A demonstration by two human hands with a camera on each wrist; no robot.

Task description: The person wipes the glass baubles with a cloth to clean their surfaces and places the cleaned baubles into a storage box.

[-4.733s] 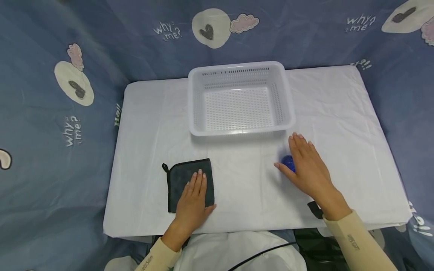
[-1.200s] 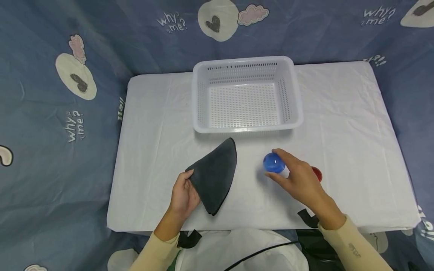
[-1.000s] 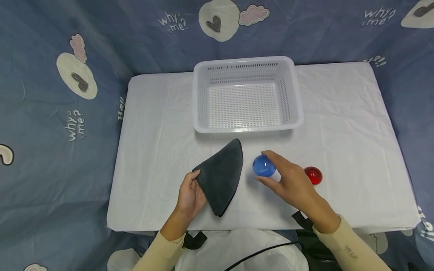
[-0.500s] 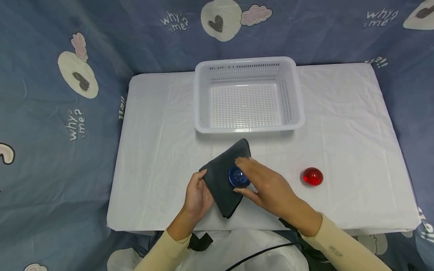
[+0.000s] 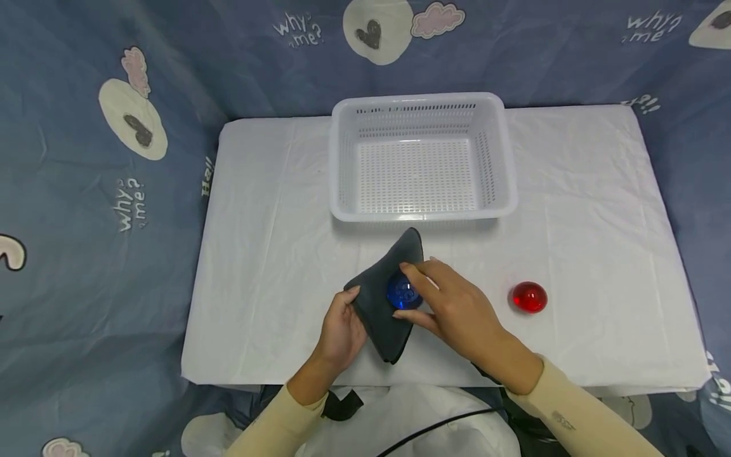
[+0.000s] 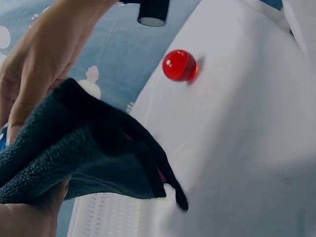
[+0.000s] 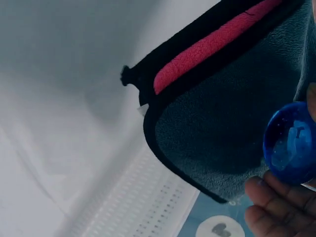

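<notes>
A folded dark grey cloth [image 5: 374, 295] with black edging is held up by my left hand [image 5: 344, 333], thumb on its near side. In the right wrist view, pink [image 7: 212, 47] shows inside the cloth's fold. My right hand [image 5: 465, 314] pinches a clear blue ball [image 5: 402, 293] between thumb and fingers, against the cloth's face. That ball is mostly hidden behind the cloth and fingers in the left wrist view. To the right of both hands, a clear red ball [image 5: 529, 297] rests on the white-covered table [image 5: 605, 254].
A white perforated plastic basket [image 5: 422, 212] stands at the table's back, beyond the hands. Blue printed fabric [image 5: 228, 57] surrounds the table at the back and sides. A black cable [image 5: 440, 430] crosses the person's lap.
The cloth, first flat under my left hand, was lifted and moved right. My right hand took the blue ball leftward onto the cloth, uncovering the red ball. Over the last half second, little moved.
</notes>
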